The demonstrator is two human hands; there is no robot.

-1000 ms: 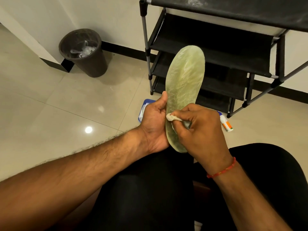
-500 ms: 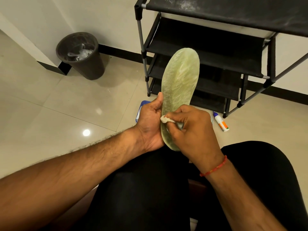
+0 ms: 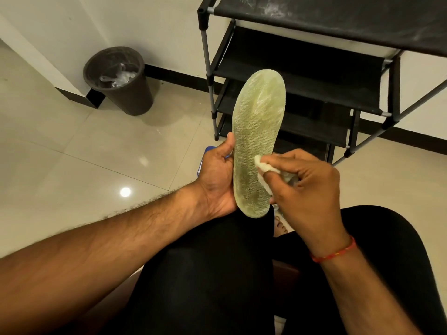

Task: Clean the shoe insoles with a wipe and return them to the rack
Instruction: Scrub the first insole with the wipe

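Left hand (image 3: 217,176) grips the green insole (image 3: 257,131); right hand (image 3: 312,187) pinches a wipe (image 3: 261,166) against it. Shoe rack (image 3: 314,76) stands behind; blue packet (image 3: 200,166) mostly hidden.

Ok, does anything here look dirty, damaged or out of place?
The insole, gripped by the left hand, shows dark specks toward its heel end, just below where the right hand presses the wipe. The rack has a whitish dusty smear on its top shelf. Nothing looks spilled or broken.
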